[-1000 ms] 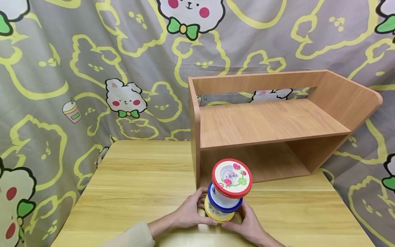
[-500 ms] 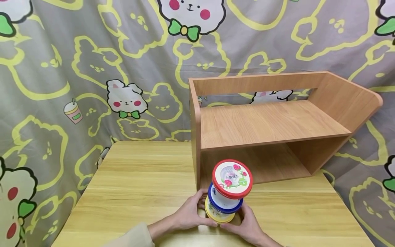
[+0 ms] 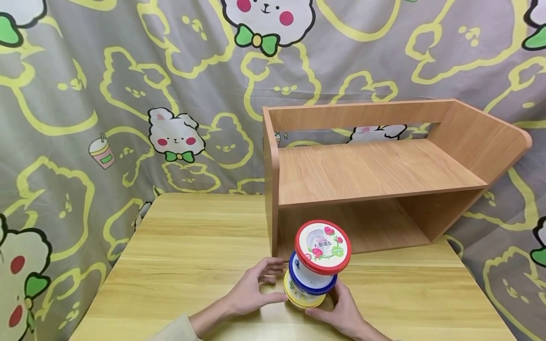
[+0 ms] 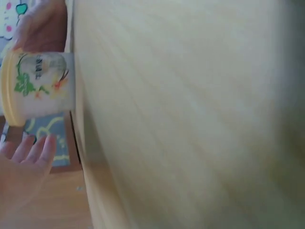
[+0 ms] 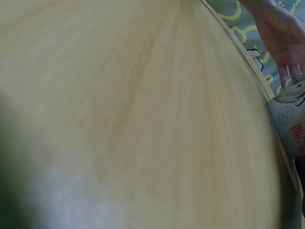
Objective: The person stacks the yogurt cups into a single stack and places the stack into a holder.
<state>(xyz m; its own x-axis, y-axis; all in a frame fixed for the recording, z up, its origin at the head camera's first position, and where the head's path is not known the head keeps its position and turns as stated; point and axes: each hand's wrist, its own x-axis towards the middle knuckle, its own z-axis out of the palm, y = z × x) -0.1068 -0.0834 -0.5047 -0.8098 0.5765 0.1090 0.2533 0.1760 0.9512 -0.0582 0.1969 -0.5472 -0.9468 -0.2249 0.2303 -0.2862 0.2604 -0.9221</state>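
Three lidded tubs stand stacked on the table in the head view: the yellow-lidded tub (image 3: 304, 297) at the bottom, the blue-lidded tub (image 3: 311, 279) in the middle, the red-lidded tub (image 3: 323, 247) on top. My right hand (image 3: 344, 313) holds the bottom tub from the right, thumb in front; its other fingers are largely hidden behind the stack. To the left, my left hand (image 3: 251, 290) is spread beside the bottom tub, apart from it. The left wrist view shows the yellow-lidded tub (image 4: 45, 86) between both hands, a gap separating it from the left fingers (image 4: 35, 150).
A two-level wooden shelf (image 3: 379, 168) stands right behind the stack, its lower opening facing the tubs. The wooden table (image 3: 192, 237) extends left and right of the stack. A patterned curtain (image 3: 213, 85) hangs behind the table.
My left hand has let go of the bottom tub and moved a little left, its fingers opening out. The right hand and the stack stay in place.
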